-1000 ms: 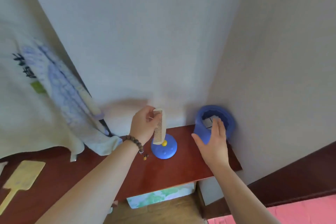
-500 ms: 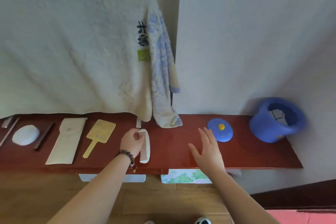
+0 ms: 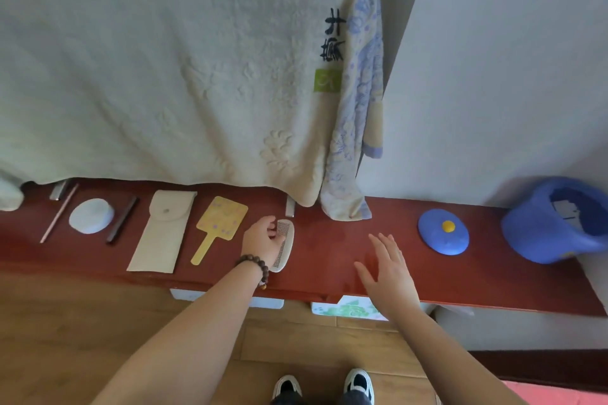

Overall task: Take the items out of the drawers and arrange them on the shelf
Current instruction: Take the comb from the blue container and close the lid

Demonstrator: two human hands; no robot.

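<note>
A cream comb point(image 3: 287, 245) lies flat on the red-brown shelf point(image 3: 329, 240), just right of a yellow hand mirror point(image 3: 218, 223). My left hand point(image 3: 261, 242) rests on the comb's left side, its fingers curled over the teeth. My right hand point(image 3: 388, 268) hovers flat over the shelf to the right with fingers spread, holding nothing. Further left lie a cream pouch point(image 3: 164, 228), a round pale blue pad point(image 3: 91, 215), a dark stick point(image 3: 121, 223) and a thin rod point(image 3: 59, 212).
A blue lid with a yellow knob point(image 3: 443, 231) and a tilted blue pot point(image 3: 556, 220) sit at the shelf's right end. A big cream towel point(image 3: 164, 59) and a blue patterned towel point(image 3: 355, 108) hang over the shelf's back. Boxes point(image 3: 342, 307) stand under the shelf.
The view swung left from the shelf's right end. My left hand carried the comb from above the blue lid and laid it beside the mirror. My right hand left the blue pot.
</note>
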